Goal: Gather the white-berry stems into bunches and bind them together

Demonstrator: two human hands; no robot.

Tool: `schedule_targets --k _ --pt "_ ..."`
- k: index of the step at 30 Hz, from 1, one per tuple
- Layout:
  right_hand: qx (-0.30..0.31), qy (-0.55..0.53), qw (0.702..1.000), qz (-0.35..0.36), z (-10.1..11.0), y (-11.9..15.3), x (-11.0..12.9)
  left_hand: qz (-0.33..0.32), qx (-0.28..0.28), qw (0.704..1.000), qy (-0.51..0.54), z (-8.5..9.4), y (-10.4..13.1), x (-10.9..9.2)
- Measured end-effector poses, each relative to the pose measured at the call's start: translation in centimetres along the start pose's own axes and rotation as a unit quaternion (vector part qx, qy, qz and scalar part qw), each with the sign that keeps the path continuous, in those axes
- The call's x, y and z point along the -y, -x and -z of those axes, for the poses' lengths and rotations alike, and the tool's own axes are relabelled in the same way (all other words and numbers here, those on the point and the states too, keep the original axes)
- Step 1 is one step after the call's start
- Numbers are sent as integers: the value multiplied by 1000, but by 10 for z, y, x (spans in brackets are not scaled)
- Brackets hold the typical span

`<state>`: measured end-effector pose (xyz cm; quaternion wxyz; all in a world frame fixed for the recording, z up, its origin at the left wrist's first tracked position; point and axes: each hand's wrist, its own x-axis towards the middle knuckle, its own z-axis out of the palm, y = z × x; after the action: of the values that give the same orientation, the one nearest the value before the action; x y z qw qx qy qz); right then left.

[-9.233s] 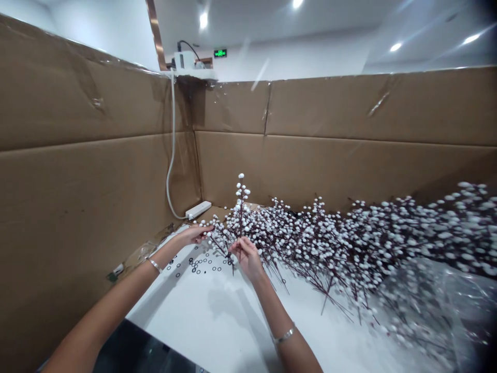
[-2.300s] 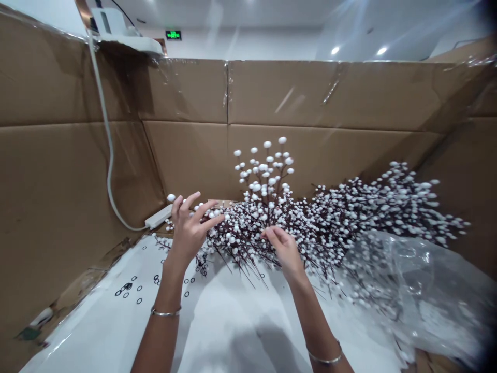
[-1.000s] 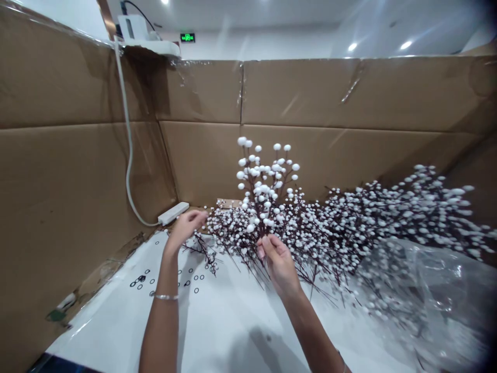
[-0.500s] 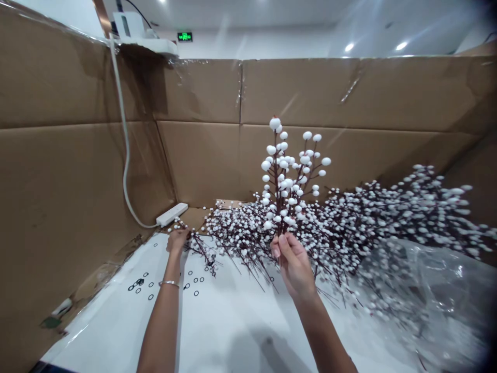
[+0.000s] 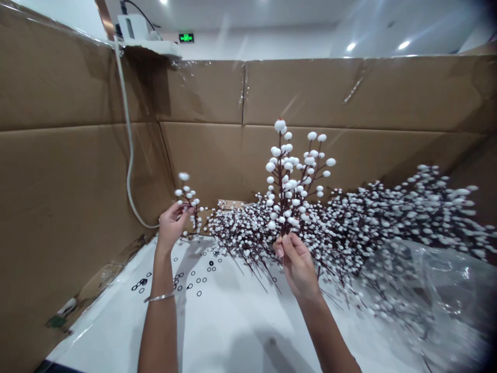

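My right hand (image 5: 297,261) pinches the lower stems of an upright bunch of artificial berry branches (image 5: 289,181), white berries on dark red-brown stems. At the left, my left hand (image 5: 174,223) is closed on a smaller white-berry sprig (image 5: 188,196), raised above the table, its top berries slightly blurred. How far its stem runs is partly hidden by the fingers. Behind and right of my right hand lies a large pile of the same berry branches (image 5: 361,223), stems pointing toward me. Several small black rings (image 5: 193,273) are scattered on the white table below my left hand.
Cardboard walls (image 5: 202,155) enclose the white table surface (image 5: 225,321) at the left and back. A white cable (image 5: 128,140) hangs down the left corner. Clear plastic wrapping (image 5: 438,280) covers branches at the right. A green exit sign (image 5: 186,38) shows beyond.
My left hand has risen from the table by the power strip, lifting a berry sprig that lay there. My right hand keeps its bunch almost in the same place.
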<state>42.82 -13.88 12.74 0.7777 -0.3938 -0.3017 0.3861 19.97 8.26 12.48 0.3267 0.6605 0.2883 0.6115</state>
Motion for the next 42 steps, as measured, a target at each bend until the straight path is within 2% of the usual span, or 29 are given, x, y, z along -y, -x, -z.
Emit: schedule_targets --k 3,5,7,9,12,16,22,27,30,32,37,42 --pt "-1 -2 1000 5 0 0 0 -75 45 990 -112 -8 9 -26" --pt "3 -2 1000 12 1 -1 0 -101 26 976 -190 -15 12 -32" --pt "10 3 1000 15 2 0 0 -96 3 968 -231 -24 14 -33" --pt "15 10 1000 12 2 0 -1 -68 7 970 -235 -34 16 -32" --pt "22 23 999 1 -2 -1 -8 -33 67 972 -224 -48 21 -35" --pt "48 -21 998 -25 -17 -11 -26 -51 126 963 -233 -66 32 -47" --pt "59 -107 992 -16 -48 -33 -55 -60 136 967 -209 -86 42 -57" --pt "43 -117 992 22 -60 -40 -63 49 148 979 -132 -82 41 -52" --pt "41 -119 991 41 -63 -39 -65 84 179 978 -64 -75 39 -48" --pt "39 -133 989 45 -65 -38 -65 87 183 977 -59 -70 37 -49" --pt "46 -201 978 10 -73 -37 -59 37 150 975 -157 -60 38 -64" --pt "53 -246 968 -10 -78 -41 -50 40 215 969 -118 -45 35 -70"
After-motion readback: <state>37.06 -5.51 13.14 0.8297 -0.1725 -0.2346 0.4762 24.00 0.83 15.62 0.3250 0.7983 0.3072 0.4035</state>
